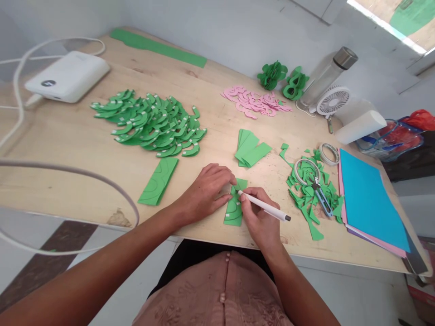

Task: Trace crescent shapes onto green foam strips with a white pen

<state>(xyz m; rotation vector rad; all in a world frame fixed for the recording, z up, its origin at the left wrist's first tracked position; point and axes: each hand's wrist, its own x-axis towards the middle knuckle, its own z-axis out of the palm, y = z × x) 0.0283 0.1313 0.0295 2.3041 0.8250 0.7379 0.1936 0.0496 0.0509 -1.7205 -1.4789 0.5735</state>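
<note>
A folded green paper strip (234, 212) lies near the front edge of the wooden table (84, 149), with curved lines drawn on it. My left hand (207, 192) rests on the strip's upper left part, fingers curled down and pressing it flat. My right hand (260, 222) is closed around a white pen (268, 208), its tip touching the strip's upper part.
Another marked green strip (158, 181) lies to the left. A pile of green curved cut-outs (152, 122) sits behind it, and folded green strips (250, 151), pink cut-outs (254, 102), scraps with scissors (321, 197), tape rolls (329, 153), coloured sheets (369, 199), a fan (333, 100) and a bottle (328, 74) stand right.
</note>
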